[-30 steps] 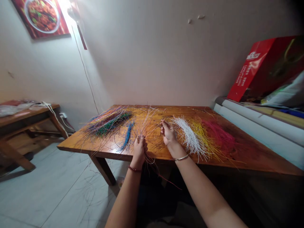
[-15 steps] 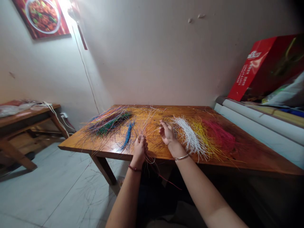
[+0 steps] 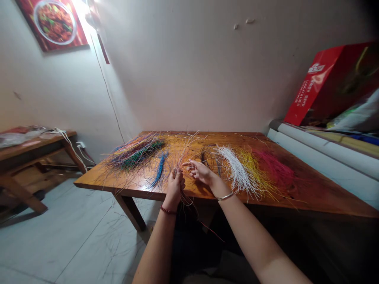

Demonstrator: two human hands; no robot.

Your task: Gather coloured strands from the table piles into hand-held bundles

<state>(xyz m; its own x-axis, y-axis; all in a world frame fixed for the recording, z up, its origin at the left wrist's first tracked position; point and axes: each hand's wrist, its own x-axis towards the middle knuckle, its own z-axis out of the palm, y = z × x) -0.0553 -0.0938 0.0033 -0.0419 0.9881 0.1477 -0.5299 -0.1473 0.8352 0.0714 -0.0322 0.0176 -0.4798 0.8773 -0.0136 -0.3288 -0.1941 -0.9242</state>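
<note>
Strand bundle (image 3: 182, 153) at the bench's (image 3: 316, 191) front edge, left hand (image 3: 175, 182) clenched round it. Right hand (image 3: 199, 172) just beside, fingers loosely curled, can't tell if pinching a strand; firm left grip and single-strand pulls should limit tangles.

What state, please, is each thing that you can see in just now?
Left bare hand: closed
Thin, mostly pale strand bundle: gripped in left hand, ends splayed
Right bare hand: partly open, beside the left hand
Thin white strand pile: loose, fanned
Thin yellow strand pile: loose, scattered
Thin pink strand pile: loose, scattered
Slim blue strand bundle: lying gathered
Multicoloured strand heap: loose, tangled
Bright wall lamp: lit
</note>
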